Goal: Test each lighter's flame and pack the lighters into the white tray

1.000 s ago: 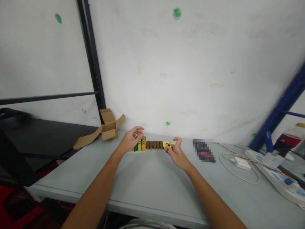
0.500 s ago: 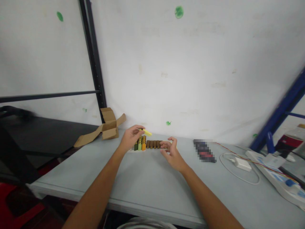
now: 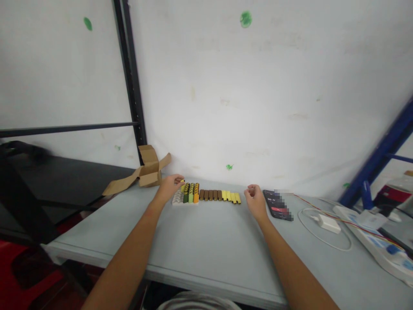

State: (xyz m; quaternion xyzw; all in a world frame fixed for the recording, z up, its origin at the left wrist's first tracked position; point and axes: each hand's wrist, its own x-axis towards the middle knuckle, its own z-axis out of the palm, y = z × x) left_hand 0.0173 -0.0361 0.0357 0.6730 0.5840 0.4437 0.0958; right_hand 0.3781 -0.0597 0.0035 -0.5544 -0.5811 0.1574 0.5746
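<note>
My left hand point(image 3: 172, 186) is closed in a pinch on a small yellow stick point(image 3: 183, 181) with a black end, over the back of a white holed tray point(image 3: 178, 199). Dark green, light green and orange sticks point(image 3: 191, 193) stand in rows in the tray, their upper parts patterned yellow and black. Right of the tray lie several brown sticks point(image 3: 211, 195), then several yellow sticks point(image 3: 230, 197) with dark ends. My right hand point(image 3: 255, 199) is held just right of the yellow sticks, its fingers curled together with nothing visible in them.
A phone point(image 3: 276, 206), partly pixelated, lies right of my right hand. Beyond it are a white adapter point(image 3: 328, 223), cables and a power strip point(image 3: 371, 241). An opened cardboard box point(image 3: 150, 177) stands at the back left, near a black post point(image 3: 130, 73). A white wall closes off the back.
My left hand has moved left and slightly down with the yellow stick, over the tray. My right hand has drawn away rightward and curled its fingers, uncovering the yellow sticks.
</note>
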